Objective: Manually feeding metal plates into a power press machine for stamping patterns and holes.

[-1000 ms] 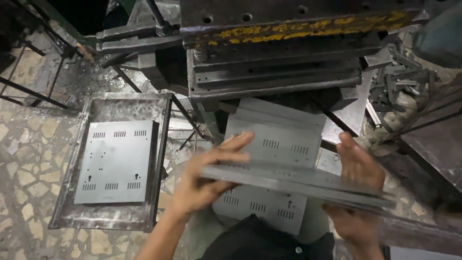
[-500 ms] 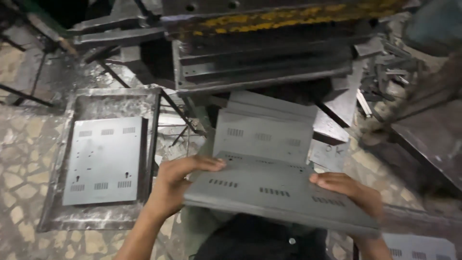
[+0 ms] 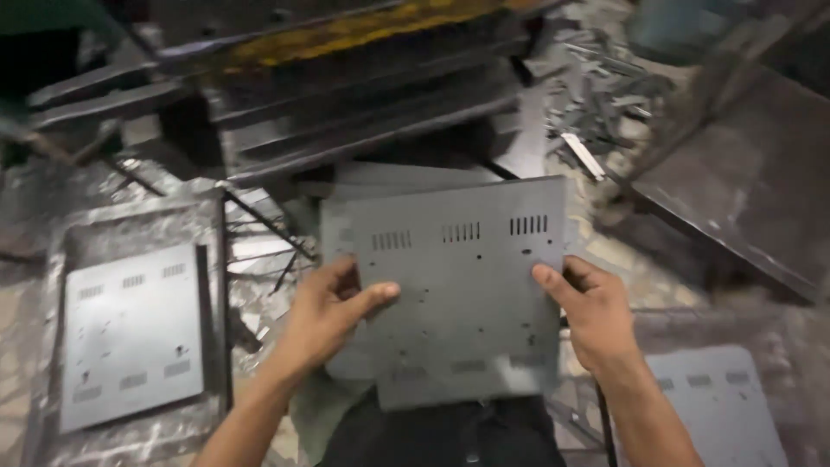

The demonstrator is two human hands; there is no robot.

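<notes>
Fingers (image 3: pixel 373 298) of the left hand (image 3: pixel 333 316) clamped on the left edge of a grey metal panel (image 3: pixel 467 294), thumb laid flat across the top face and pointing right, the other digits curled over the rim above it. Right hand (image 3: pixel 592 316) gripping the opposite edge, thumb pressed onto the top face and pointing up and left, remaining digits tucked beneath and hidden. Both forearms rising from the bottom of the view and angling inward, wrists roughly level, so the panel sits nearly flat and face-up between them, held in mid-air above the lap and dark clothing.

Panel rectangular, with three groups of short ventilation slots along its far edge, small scattered holes across the middle, and more slot groups near the close edge. Directly under it, another similar grey sheet (image 3: pixel 341 233), showing along the left and far sides. Just beyond, the dark heavy body of a press machine (image 3: pixel 363 95) with a worn yellow strip (image 3: pixel 346 35) across its upper part. To the left, a shallow metal tray (image 3: pixel 138 225) on the floor with a matching perforated panel (image 3: pixel 130 333) lying flat inside. At lower right, one more such slotted panel (image 3: pixel 718 406), partly cut off. Upper right, a heap of metal offcuts (image 3: pixel 596 95) beside a large dark steel plate (image 3: pixel 752 182).
</notes>
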